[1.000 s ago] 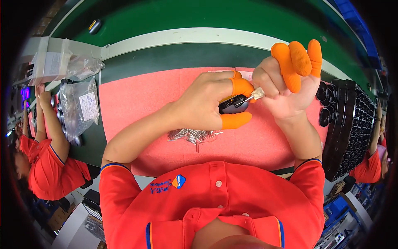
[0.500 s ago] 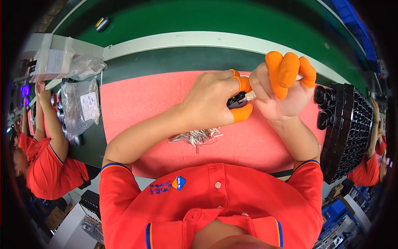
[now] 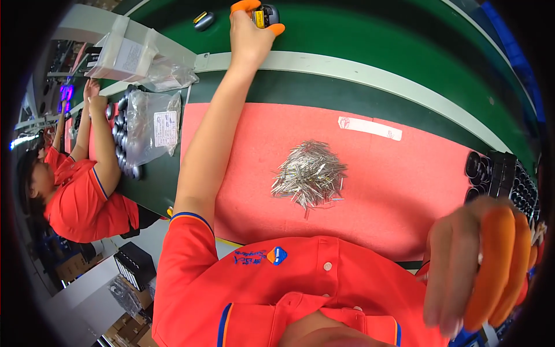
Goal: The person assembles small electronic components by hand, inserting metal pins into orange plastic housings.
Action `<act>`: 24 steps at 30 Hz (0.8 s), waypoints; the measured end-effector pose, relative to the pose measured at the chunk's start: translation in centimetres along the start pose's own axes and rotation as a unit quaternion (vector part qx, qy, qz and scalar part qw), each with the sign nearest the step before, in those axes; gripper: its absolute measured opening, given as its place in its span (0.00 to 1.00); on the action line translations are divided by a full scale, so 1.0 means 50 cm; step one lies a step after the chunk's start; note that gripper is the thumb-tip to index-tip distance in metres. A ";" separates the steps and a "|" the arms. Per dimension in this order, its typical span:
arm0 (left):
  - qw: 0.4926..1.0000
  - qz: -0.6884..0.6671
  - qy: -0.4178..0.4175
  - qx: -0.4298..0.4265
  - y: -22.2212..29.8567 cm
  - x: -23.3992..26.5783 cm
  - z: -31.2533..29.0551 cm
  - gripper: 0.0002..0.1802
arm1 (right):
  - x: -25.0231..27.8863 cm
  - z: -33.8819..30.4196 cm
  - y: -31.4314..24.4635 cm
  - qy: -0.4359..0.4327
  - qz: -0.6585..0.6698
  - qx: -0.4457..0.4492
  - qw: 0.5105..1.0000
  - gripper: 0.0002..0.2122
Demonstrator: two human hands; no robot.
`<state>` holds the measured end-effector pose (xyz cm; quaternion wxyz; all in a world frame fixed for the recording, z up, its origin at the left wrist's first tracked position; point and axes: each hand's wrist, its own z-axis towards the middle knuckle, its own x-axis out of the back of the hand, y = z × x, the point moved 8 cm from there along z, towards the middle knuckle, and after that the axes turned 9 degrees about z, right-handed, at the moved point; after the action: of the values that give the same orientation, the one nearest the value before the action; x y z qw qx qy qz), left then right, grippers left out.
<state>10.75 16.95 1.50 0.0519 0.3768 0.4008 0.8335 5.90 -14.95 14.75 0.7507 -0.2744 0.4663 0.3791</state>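
My left hand, with orange finger cots, reaches to the far side. Between its thumb and fingers it grips a small dark grey rounded case with a yellow part, at the green surface. My right hand, also in orange finger cots, hangs close to the camera at the lower right. Its fingers point down and are slightly blurred; whether anything is in them is hidden. A heap of thin silver metal pins lies on the pink mat between my arms.
Another grey case with a yellow part lies left of my left hand. A white strip lies on the mat. At left are a clear bag and several grey cases, beside a co-worker. Black trays stand at right.
My hands were together over the mat, holding a dark part and a thin metal-tipped thing. The left has moved far forward with a case, the right back and down. The view has shifted.
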 end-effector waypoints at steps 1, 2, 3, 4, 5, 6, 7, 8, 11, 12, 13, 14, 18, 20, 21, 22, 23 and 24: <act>0.993 0.062 0.008 -0.097 -0.009 -0.006 0.014 0.31 | -0.022 0.001 0.003 -0.029 0.029 0.002 0.999 0.17; 0.993 0.057 0.005 -0.101 -0.015 -0.017 0.007 0.31 | -0.042 0.003 -0.002 -0.057 0.055 0.007 0.997 0.16; 0.970 0.201 0.024 -0.132 -0.011 -0.029 0.000 0.33 | -0.061 0.010 -0.007 -0.085 0.033 -0.023 0.996 0.18; 0.925 0.340 0.045 -0.162 -0.008 -0.043 -0.003 0.35 | -0.076 0.016 -0.014 -0.112 0.011 -0.053 0.992 0.20; 0.944 0.312 -0.010 -0.106 -0.022 -0.051 0.001 0.37 | -0.077 0.016 -0.022 -0.110 0.010 -0.047 0.993 0.20; 0.944 0.312 -0.016 -0.110 -0.024 -0.057 0.000 0.37 | -0.087 0.013 -0.026 -0.138 0.009 -0.047 0.989 0.20; 0.959 0.252 -0.035 -0.128 -0.022 -0.064 -0.001 0.37 | -0.098 0.007 -0.032 -0.167 0.007 -0.046 0.985 0.21; 0.968 0.197 -0.050 -0.144 -0.025 -0.056 0.000 0.36 | -0.105 -0.005 -0.038 -0.170 0.012 -0.043 0.984 0.21; 0.974 0.179 -0.059 -0.124 -0.009 -0.055 -0.004 0.37 | -0.085 -0.038 -0.036 -0.033 0.034 -0.086 0.995 0.20; 0.981 0.163 -0.057 -0.093 -0.005 -0.049 -0.005 0.38 | -0.091 -0.034 -0.038 -0.051 0.028 -0.076 0.995 0.19; 0.977 0.169 -0.052 -0.116 -0.003 -0.048 -0.018 0.39 | -0.095 -0.028 -0.040 -0.070 0.023 -0.067 0.995 0.18; 0.976 0.164 -0.042 -0.135 0.003 -0.047 -0.023 0.37 | -0.099 -0.019 -0.046 -0.094 0.015 -0.059 0.994 0.18; 0.986 0.143 -0.042 -0.078 0.009 -0.046 -0.027 0.30 | -0.111 -0.015 -0.074 -0.170 0.009 -0.036 0.985 0.21; 0.990 0.122 -0.038 -0.056 0.015 -0.043 -0.033 0.27 | -0.110 -0.012 -0.068 -0.173 0.012 -0.043 0.984 0.23; 0.990 0.117 -0.052 -0.060 0.019 -0.046 -0.039 0.26 | -0.101 -0.012 -0.069 -0.129 -0.028 -0.010 0.991 0.23; 0.989 0.112 -0.066 -0.065 0.021 -0.051 -0.041 0.25 | -0.089 -0.011 -0.072 -0.085 -0.067 0.022 0.994 0.23; 0.989 0.108 -0.075 -0.073 0.018 -0.057 -0.046 0.27 | -0.093 -0.007 -0.054 -0.098 -0.073 -0.027 0.992 0.22; 0.989 0.106 -0.077 -0.073 0.013 -0.058 -0.043 0.27 | -0.091 -0.006 -0.050 -0.096 -0.074 -0.026 0.992 0.22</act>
<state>11.50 14.03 -0.61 0.0211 0.4753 0.2912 0.8300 6.53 -18.00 18.91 0.8109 -0.2898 0.3604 0.3586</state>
